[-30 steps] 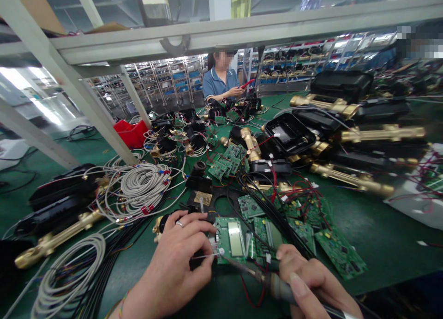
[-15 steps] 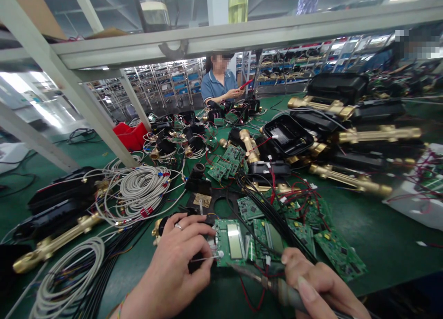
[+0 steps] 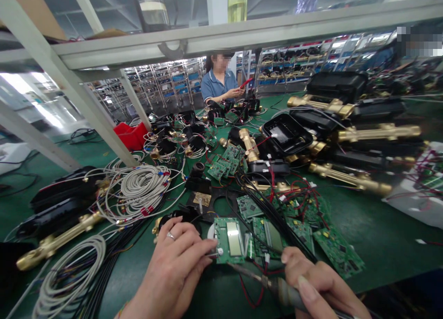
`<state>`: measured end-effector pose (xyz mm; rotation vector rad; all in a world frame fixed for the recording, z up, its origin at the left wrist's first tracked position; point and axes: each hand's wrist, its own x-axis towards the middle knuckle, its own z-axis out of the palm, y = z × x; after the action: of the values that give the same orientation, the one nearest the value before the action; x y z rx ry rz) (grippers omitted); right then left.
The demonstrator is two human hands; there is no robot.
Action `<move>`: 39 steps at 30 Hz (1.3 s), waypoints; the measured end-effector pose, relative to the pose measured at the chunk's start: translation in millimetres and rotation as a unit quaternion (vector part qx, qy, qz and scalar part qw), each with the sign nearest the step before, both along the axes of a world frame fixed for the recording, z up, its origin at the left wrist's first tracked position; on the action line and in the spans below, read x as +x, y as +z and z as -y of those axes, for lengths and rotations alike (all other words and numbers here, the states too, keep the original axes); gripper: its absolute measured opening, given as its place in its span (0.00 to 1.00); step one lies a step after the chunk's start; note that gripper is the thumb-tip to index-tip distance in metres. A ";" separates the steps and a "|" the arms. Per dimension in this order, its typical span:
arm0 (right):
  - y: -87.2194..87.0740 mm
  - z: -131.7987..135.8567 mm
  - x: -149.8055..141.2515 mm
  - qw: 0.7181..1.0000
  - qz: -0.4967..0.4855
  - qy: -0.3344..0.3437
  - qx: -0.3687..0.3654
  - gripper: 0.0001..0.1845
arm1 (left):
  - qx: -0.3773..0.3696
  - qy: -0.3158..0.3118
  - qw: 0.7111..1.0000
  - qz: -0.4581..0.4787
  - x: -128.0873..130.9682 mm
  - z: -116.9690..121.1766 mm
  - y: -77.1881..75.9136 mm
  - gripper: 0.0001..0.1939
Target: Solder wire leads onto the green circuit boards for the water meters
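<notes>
My left hand (image 3: 176, 259) is closed at the left edge of a green circuit board (image 3: 223, 231), thumb and fingertips pinched together on a thin wire (image 3: 215, 253) that reaches the board's lower left corner. The far part of that wire is hidden by the fingers. A pale display (image 3: 234, 239) covers the board's right half. My right hand (image 3: 311, 282) grips a soldering iron (image 3: 287, 292), its tip pointing left beside the board's lower edge. Just right of this board lies another circuit board (image 3: 266, 233) with a display.
Black cables (image 3: 273, 208) and several loose circuit boards (image 3: 337, 252) lie to the right. Coiled grey cables (image 3: 141, 185) are at left. Brass pipe fittings (image 3: 349, 178) with black housings (image 3: 287, 134) are piled at back right. A shelf frame (image 3: 104, 111) rises at left; a person (image 3: 221, 83) is opposite.
My left fingers have drawn closer together and shifted slightly at the board's left edge. A white round piece now shows behind that edge. My right hand and the soldering iron are almost unmoved.
</notes>
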<state>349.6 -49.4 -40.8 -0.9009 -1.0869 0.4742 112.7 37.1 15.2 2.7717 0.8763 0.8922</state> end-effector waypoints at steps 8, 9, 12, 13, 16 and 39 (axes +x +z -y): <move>-2.7 -3.6 -1.8 1.000 0.001 0.002 -0.001 0.18 | -0.009 -0.006 1.000 -0.003 2.9 2.7 4.8 0.10; -4.1 -3.7 -1.4 1.000 -0.001 0.001 0.004 0.18 | -0.009 -0.005 1.000 -0.009 3.2 3.1 5.7 0.10; -7.2 -4.2 -1.5 1.000 -0.006 0.003 0.012 0.18 | -0.011 0.005 1.000 -0.009 3.7 3.8 8.2 0.10; -7.6 -4.5 -2.0 1.000 -0.008 0.006 0.012 0.18 | -0.015 0.009 1.000 -0.004 3.8 3.9 8.9 0.10; -6.8 -5.6 -4.2 1.000 -0.028 0.009 -0.004 0.17 | -0.024 0.018 1.000 -0.001 3.7 4.2 10.4 0.09; -0.1 -20.7 -22.3 0.895 -0.368 0.236 -0.091 0.16 | 0.086 0.095 0.991 0.026 6.7 22.2 -15.1 0.09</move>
<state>327.3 -28.8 -40.9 -0.5192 -0.5432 1.2287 119.4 14.9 0.2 2.8275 1.1191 1.1137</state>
